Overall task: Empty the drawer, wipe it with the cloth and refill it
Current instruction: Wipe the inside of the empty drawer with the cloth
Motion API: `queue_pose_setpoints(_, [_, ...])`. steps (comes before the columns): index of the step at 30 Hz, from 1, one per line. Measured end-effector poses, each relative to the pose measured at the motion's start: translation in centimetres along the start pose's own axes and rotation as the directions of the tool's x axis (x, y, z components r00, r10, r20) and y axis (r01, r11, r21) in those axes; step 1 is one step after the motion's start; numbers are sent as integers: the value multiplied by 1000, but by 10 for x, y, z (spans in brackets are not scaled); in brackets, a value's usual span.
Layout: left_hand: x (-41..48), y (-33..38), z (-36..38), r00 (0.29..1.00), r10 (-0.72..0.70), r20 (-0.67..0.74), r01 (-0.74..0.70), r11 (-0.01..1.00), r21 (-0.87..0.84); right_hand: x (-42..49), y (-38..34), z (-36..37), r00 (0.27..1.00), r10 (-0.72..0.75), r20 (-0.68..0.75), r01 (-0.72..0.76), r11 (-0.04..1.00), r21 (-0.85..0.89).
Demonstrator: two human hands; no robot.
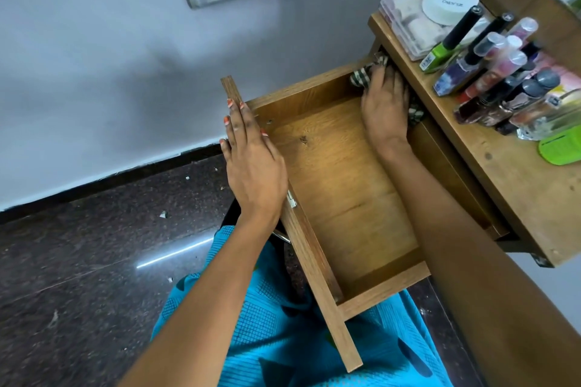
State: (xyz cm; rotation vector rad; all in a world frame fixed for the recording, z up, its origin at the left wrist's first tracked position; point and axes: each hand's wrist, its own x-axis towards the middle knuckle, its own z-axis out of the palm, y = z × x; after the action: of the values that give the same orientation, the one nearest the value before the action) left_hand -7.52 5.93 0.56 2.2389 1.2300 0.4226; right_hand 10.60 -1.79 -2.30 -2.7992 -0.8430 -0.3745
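1. Wiping looks to be the current step: the drawer (342, 192) is pulled out and bare inside, and the right hand (385, 107) presses the checked cloth (361, 76) into the drawer's back corner.
2. Right fingers lie fairly flat and close together over the cloth, pressing rather than pinching. The tips sit in shadow, so any curl there can't be confirmed.
3. The left hand (251, 163) rests flat on the drawer's front panel (317, 276), fingers straight and together, holding nothing. Likely bracing.
4. Cloth: soft, light, bunches easily. Drive it with a flat palm, or pinch a loose fold to lift it.
5. Drawer: stiff wood. Steady it by the front panel.
6. Refill stock: bottles (503, 78) on the table top (518, 195) beside the drawer. Rigid, probably fragile and tippy, so take 1 at a time by the body.
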Motion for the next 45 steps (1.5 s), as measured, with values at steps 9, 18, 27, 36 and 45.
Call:
queue_pose_setpoints(9, [1, 0, 2, 1000, -11, -3, 11, 1000, -9, 29, -21, -18, 985, 106, 139, -146, 937, 317])
queue_pose_setpoints(18, [3, 0, 2, 1000, -19, 2, 19, 1000, 15, -11, -61, -24, 919, -288, 269, 148, 885, 442])
queue_pose_setpoints(27, [3, 1, 2, 1000, -13, 10, 13, 1000, 15, -12, -70, -18, 891, -396, 221, 303, 883, 359])
queue_pose_setpoints(36, [0, 0, 1, 1000, -9, 3, 9, 1000, -13, 27, -31, -28, 964, -54, 260, -27, 954, 299])
queue_pose_setpoints(45, [2, 0, 2, 1000, -15, -1, 15, 1000, 8, -18, -96, -22, 929, -314, 194, 215, 887, 408])
